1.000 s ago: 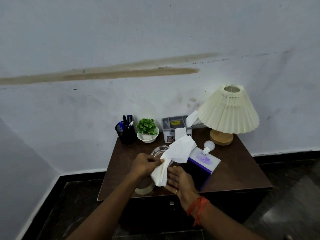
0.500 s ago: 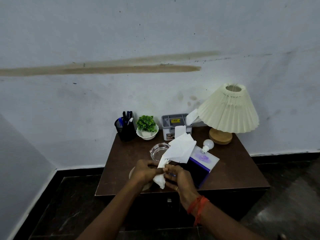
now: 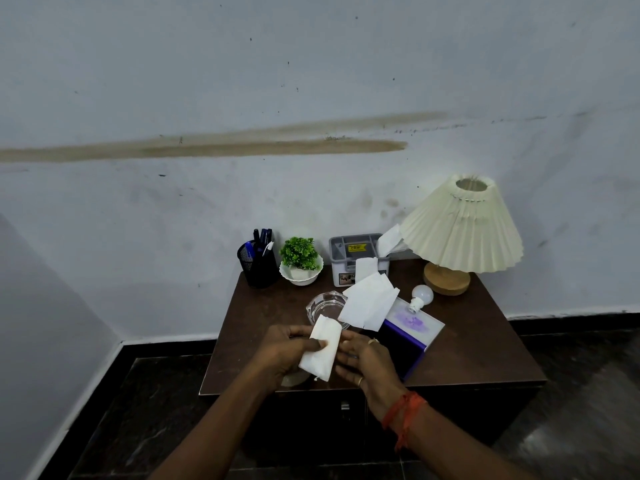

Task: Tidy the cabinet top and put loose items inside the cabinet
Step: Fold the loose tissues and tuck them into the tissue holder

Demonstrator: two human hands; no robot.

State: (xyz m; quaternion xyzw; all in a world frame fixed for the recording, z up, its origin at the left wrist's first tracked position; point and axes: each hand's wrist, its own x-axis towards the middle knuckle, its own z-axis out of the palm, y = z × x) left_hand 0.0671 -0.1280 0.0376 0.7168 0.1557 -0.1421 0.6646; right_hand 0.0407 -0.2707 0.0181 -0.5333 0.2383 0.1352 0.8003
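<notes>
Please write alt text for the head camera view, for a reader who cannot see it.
A left hand grips a folded white tissue and a right hand touches its edge, above a dark cabinet top. Behind are a glass ashtray, tissue box, light bulb, pleated lamp, pen holder, potted plant and grey organiser.

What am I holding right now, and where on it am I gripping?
A folded tissue. The left hand grips its left side, thumb across the front; the right hand has fingers touching its right edge, grip unclear.

home room: lamp [image 3: 462, 230], cabinet [image 3: 478, 341], plant [image 3: 299, 252]
</notes>
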